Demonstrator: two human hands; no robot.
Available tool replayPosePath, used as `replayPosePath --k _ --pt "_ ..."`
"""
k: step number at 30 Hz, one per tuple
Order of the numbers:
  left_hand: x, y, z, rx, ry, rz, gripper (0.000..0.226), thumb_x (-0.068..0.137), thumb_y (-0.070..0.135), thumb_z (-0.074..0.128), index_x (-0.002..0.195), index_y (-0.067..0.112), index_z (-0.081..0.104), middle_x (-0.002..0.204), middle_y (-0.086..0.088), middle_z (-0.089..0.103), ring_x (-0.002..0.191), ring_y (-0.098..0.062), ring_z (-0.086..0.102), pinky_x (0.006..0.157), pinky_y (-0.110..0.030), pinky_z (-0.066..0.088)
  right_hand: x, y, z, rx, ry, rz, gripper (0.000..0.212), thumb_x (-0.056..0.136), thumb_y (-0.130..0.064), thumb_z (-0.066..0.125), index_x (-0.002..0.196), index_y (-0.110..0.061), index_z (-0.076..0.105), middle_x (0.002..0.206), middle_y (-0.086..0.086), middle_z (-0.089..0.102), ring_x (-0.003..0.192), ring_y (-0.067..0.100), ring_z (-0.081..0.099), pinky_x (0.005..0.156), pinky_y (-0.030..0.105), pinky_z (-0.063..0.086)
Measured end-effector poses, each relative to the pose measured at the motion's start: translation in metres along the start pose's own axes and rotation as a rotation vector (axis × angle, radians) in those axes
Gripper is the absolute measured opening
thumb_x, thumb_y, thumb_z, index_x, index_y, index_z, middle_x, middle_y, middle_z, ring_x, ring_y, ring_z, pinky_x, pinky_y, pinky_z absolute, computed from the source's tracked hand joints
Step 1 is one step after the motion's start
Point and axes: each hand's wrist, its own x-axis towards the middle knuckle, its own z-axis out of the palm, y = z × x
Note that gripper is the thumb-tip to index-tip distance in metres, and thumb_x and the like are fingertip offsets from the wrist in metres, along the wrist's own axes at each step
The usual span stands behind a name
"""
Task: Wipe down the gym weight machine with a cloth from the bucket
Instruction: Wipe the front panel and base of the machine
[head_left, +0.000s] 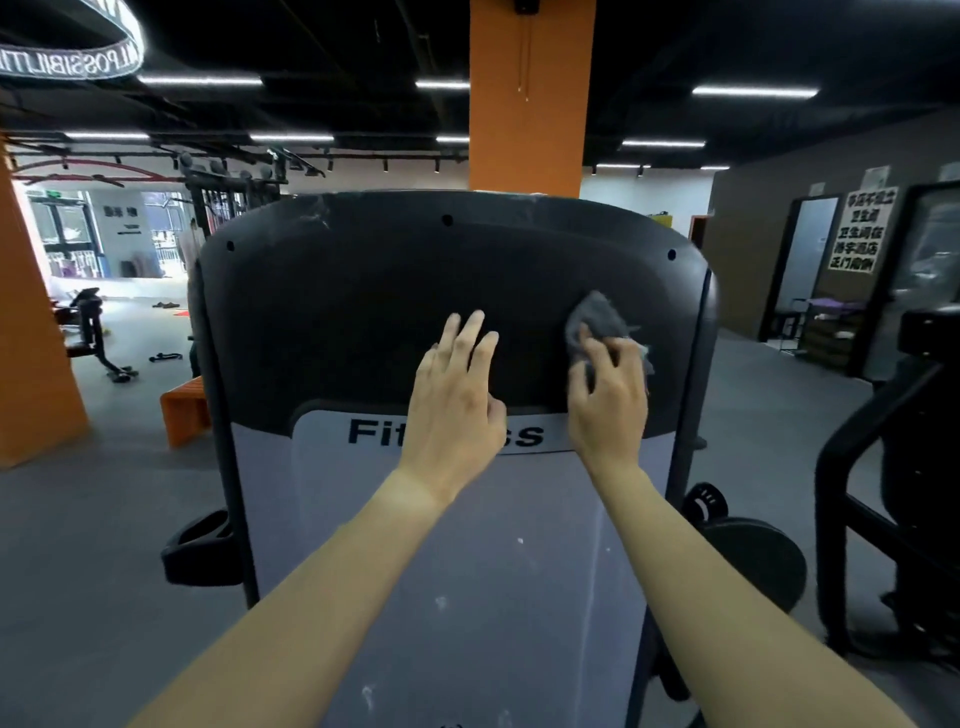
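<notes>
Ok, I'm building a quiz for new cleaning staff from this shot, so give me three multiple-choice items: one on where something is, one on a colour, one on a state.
1. Where is the cloth?
A) in a bucket
B) on the dark upper panel of the weight machine, right side
C) on the floor

2. What colour is the pillar behind the weight machine?
A) orange
B) green
C) white

3. How is the left hand?
A) clenched in a fist
B) gripping the cloth
C) fingers straight, resting on the panel

Answers: 1 B, the right hand holds it against that panel. 2 A, it rises orange above the panel's top edge. 3 C, its fingers lie extended on the dark surface and hold nothing.
</notes>
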Motion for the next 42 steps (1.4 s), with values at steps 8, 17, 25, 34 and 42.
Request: replayPosePath --k 8,17,25,34,42 --pt "0.005 0.014 0.026 0.084 0.033 -0.070 0.066 0.093 0.008 0.057 0.155 0.005 0.034 0.170 -0.010 0.020 0.160 -0.028 0.009 0.124 -0.050 0.028 -0.018 -0.033 0.006 0.017 -0.056 -0.304 0.040 0.103 -0.024 0.061 0.139 -0.008 0.062 0.125 0.005 0.046 0.109 0.023 0.049 0.090 0.037 0.053" --pt "0.001 0.023 0.047 0.254 0.025 -0.099 0.072 0.101 0.026 0.053 0.161 0.001 0.022 0.171 -0.017 0.009 0.160 -0.033 -0.001 0.127 -0.053 0.020 -0.023 0.047 0.006 0.055 0.031 0.055 0.037 0.103 -0.020 0.052 0.138 -0.014 0.059 0.119 0.007 0.049 0.105 0.024 0.053 0.073 0.039 0.055" --pt "0.008 0.032 0.061 0.328 0.085 -0.159 0.068 0.102 0.030 0.053 0.156 -0.003 0.030 0.168 -0.022 0.019 0.158 -0.038 0.011 0.125 -0.057 0.022 0.000 0.010 0.005 0.014 -0.089 -0.288 0.029 0.100 -0.021 0.056 0.127 -0.014 0.064 0.110 0.003 0.059 0.095 0.020 0.058 0.062 0.031 0.052" --pt "0.023 0.020 0.044 0.389 0.139 -0.060 0.042 0.095 0.023 0.061 0.130 0.000 0.057 0.140 -0.021 0.053 0.133 -0.043 0.048 0.106 -0.054 0.042 0.045 -0.004 0.009 0.135 0.134 0.105 0.040 0.101 -0.019 0.052 0.140 -0.013 0.051 0.110 0.001 0.054 0.087 0.014 0.056 0.064 0.027 0.047" --pt "0.022 0.020 0.051 0.328 0.176 -0.073 0.041 0.092 0.019 0.064 0.127 -0.002 0.058 0.137 -0.023 0.054 0.128 -0.044 0.049 0.106 -0.053 0.042 0.056 -0.006 0.006 0.023 -0.029 -0.377 0.044 0.099 -0.026 0.059 0.141 -0.017 0.062 0.110 0.001 0.058 0.094 0.018 0.058 0.066 0.032 0.053"
